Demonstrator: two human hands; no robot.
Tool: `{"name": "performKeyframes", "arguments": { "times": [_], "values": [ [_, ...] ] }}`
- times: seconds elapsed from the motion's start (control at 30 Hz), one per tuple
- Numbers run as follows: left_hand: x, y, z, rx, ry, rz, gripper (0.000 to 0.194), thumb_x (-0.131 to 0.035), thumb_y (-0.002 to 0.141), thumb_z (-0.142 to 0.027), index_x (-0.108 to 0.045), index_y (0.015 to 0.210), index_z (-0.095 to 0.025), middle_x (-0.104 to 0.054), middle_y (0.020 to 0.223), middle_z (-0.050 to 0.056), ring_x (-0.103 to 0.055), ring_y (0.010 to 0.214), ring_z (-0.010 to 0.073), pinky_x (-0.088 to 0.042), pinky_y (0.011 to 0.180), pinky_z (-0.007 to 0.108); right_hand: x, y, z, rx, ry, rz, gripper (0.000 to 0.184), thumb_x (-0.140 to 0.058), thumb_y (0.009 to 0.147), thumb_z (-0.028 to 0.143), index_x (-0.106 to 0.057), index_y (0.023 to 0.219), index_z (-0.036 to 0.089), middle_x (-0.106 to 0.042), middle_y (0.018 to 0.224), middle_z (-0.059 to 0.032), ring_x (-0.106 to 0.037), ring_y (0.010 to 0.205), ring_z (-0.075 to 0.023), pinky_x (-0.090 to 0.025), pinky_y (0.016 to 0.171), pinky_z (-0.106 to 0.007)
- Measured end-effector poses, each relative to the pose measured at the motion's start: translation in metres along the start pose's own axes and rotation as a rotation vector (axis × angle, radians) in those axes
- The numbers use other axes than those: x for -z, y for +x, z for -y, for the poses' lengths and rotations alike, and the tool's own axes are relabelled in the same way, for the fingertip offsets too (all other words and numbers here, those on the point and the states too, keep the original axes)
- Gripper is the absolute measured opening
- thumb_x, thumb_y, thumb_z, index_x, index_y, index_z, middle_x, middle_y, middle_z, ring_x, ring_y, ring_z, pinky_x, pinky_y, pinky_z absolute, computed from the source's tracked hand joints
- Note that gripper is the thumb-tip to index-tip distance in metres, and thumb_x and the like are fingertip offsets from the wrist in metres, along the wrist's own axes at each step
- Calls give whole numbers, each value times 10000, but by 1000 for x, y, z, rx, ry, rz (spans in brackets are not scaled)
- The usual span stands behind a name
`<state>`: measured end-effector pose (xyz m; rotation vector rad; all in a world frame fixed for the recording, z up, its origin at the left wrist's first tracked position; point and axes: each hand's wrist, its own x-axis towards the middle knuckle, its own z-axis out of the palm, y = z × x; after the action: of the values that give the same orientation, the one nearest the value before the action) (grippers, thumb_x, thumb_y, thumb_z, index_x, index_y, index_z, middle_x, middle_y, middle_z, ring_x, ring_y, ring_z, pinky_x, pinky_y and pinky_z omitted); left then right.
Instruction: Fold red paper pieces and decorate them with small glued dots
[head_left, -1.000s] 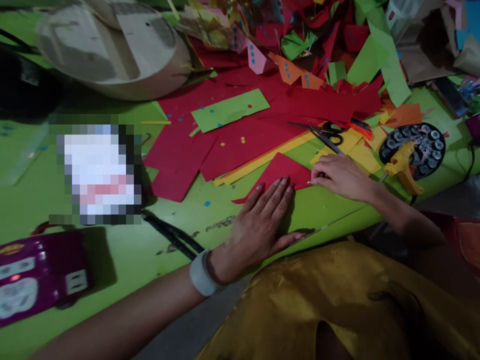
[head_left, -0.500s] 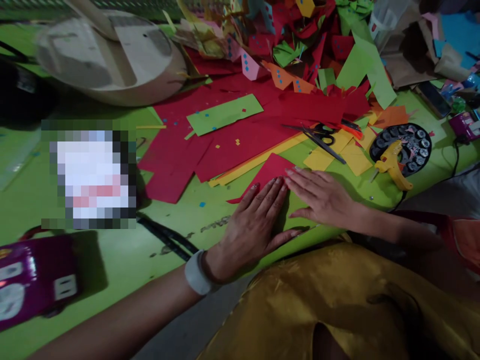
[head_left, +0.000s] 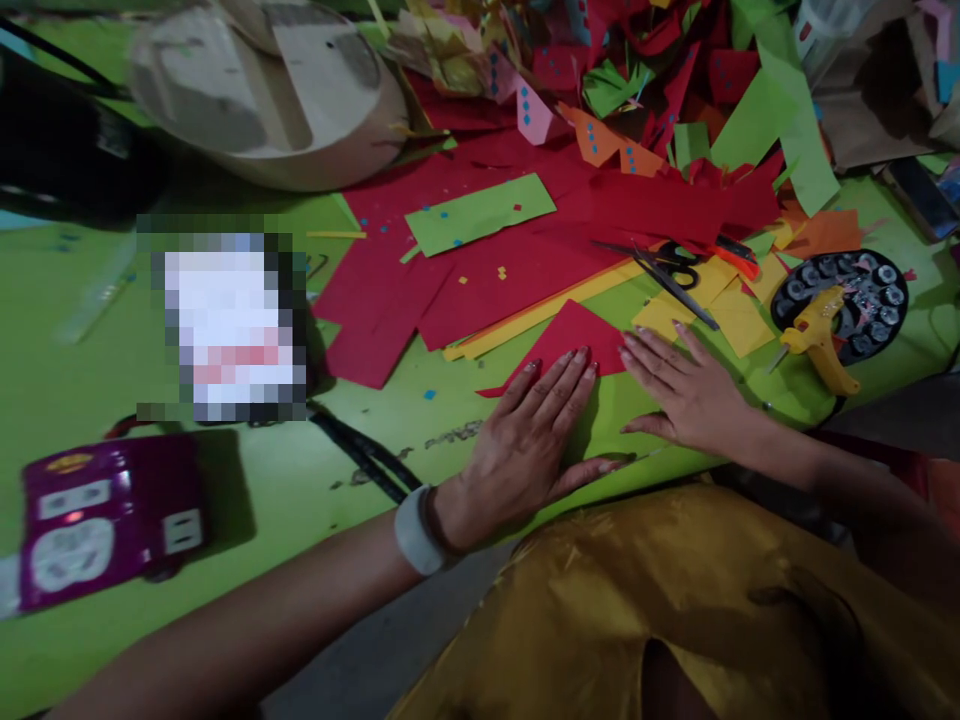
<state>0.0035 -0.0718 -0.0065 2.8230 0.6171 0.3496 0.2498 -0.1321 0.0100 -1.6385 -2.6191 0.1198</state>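
Note:
A folded piece of red paper lies on the green table near its front edge. My left hand rests flat across its lower left part, fingers stretched out and thumb spread to the right. At the paper's right corner is my right hand, open, its fingertips touching or just beside the edge. Neither hand grips anything. Part of the paper is hidden under my left fingers. Scissors with black handles lie just beyond, over yellow paper pieces.
Large red sheets with a green strip spread behind. A yellow glue gun leans on a round black tray at right. A purple power box and a blurred-out lit device stand left. A round container sits behind.
The view has shifted, so things sit farther right. My right hand has slid right, away from my left hand, and its fingers have spread. My left hand stays on the red paper.

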Motion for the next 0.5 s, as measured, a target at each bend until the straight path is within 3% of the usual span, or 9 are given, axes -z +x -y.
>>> {"name": "performKeyframes", "arguments": {
  "times": [0.13, 0.23, 0.5],
  "values": [
    [0, 0, 0, -2, -5, -14, 962, -413, 948, -703, -145, 1612, -60, -338, 1619, 233, -341, 1504, 349, -256, 1242, 528, 7, -17, -11, -61, -46, -15, 748, -378, 1011, 585, -393, 1513, 30, -413, 1570, -223, -353, 1505, -328, -225, 1234, -623],
    [0, 0, 0, -4, -7, -22, 959, -417, 946, -704, -165, 1608, -57, -339, 1618, 234, -341, 1505, 347, -246, 1248, 514, 12, -13, -5, -69, -48, -31, 722, -391, 1019, 546, -362, 1533, 40, -390, 1585, -222, -323, 1519, -326, -203, 1242, -621],
    [2, 3, -3, 31, 14, 41, 949, -374, 936, -744, -285, 1569, -42, -352, 1609, 231, -315, 1520, 320, -209, 1262, 484, -5, 15, 9, 130, 91, 13, 834, -329, 992, 652, -335, 1553, 36, -358, 1612, -202, -326, 1521, -294, -316, 1237, -487]
  ]
}}
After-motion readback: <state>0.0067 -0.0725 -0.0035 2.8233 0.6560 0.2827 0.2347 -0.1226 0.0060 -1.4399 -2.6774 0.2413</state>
